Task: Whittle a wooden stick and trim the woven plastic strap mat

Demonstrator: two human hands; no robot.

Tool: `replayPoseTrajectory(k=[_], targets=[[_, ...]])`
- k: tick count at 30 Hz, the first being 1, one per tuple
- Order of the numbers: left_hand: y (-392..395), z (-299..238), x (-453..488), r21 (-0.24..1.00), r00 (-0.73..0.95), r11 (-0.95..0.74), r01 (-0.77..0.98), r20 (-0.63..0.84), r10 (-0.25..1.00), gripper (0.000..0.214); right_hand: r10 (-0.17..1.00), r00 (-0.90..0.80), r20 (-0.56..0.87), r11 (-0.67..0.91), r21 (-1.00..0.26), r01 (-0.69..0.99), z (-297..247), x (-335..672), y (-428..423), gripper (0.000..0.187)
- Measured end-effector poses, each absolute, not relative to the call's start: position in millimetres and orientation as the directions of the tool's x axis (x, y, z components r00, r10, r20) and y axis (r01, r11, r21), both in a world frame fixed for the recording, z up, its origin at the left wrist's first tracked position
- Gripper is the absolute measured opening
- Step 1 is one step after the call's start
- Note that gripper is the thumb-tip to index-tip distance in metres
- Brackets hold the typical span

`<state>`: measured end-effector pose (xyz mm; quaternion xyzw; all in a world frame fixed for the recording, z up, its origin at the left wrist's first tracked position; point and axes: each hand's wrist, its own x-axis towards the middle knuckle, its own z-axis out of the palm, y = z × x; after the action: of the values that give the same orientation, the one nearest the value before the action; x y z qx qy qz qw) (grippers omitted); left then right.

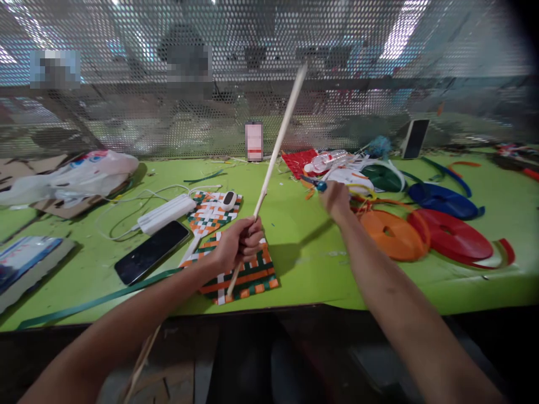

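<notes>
My left hand (241,241) is closed round a long pale wooden stick (275,148), which slants up and to the right. The stick's lower end is over a woven mat of orange, green and white strips (259,275) at the front edge. My right hand (336,200) grips teal-handled scissors (320,184); their tips point left and the handle is partly hidden by the fingers. Beyond the left hand lies a woven fan-shaped piece (206,216) with a small white device (229,201) on it. The right hand is close to a plastic bottle (330,161) and red woven material (300,163).
Rolls of orange strip (373,238), red strip (448,235), blue strip (446,201) and green strip (381,177) lie right. Left are a phone (151,252), a white power strip (166,213) and a plastic bag (96,168). A perforated metal screen (278,33) stands behind.
</notes>
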<state>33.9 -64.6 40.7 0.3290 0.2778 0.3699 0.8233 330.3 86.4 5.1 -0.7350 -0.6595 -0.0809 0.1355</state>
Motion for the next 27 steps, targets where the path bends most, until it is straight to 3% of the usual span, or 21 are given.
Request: replayPoseTrajectory(k=[5, 11, 13, 15, 17, 20, 23, 27], targets=[[-55, 29, 37, 0.732, 0.529, 0.53, -0.428, -0.272, 0.804, 0.037, 0.885, -0.015, 0.465, 0.09, -0.139, 0.986, 8, 325, 77, 0.024], [-50, 26, 36, 0.721, 0.538, 0.544, -0.43, -0.279, 0.796, 0.037, 0.911, -0.234, 0.34, 0.291, -0.126, 0.948, 10, 281, 62, 0.018], [-51, 27, 36, 0.724, 0.561, 0.562, -0.4, -0.291, 0.775, 0.036, 0.906, -0.261, 0.332, 0.332, -0.178, 0.926, 6, 273, 60, 0.016], [-51, 26, 37, 0.726, 0.572, 0.577, -0.374, -0.31, 0.76, 0.035, 0.895, -0.239, 0.377, 0.369, -0.323, 0.871, 2, 264, 58, 0.018], [-49, 25, 36, 0.724, 0.575, 0.587, -0.362, -0.322, 0.752, 0.035, 0.892, -0.156, 0.425, 0.395, -0.561, 0.728, 1, 255, 57, 0.031], [-46, 23, 35, 0.723, 0.6, 0.594, -0.352, -0.312, 0.736, 0.034, 0.924, -0.048, 0.378, 0.373, -0.87, 0.322, 5, 242, 53, 0.047], [-45, 22, 33, 0.73, 0.658, 0.606, -0.317, -0.291, 0.695, 0.035, 0.957, -0.104, 0.271, 0.27, -0.963, -0.019, 13, 236, 47, 0.053], [-45, 23, 33, 0.76, 0.696, 0.592, -0.267, -0.273, 0.664, 0.036, 0.97, -0.116, 0.212, 0.194, -0.97, -0.145, 23, 236, 41, 0.054]])
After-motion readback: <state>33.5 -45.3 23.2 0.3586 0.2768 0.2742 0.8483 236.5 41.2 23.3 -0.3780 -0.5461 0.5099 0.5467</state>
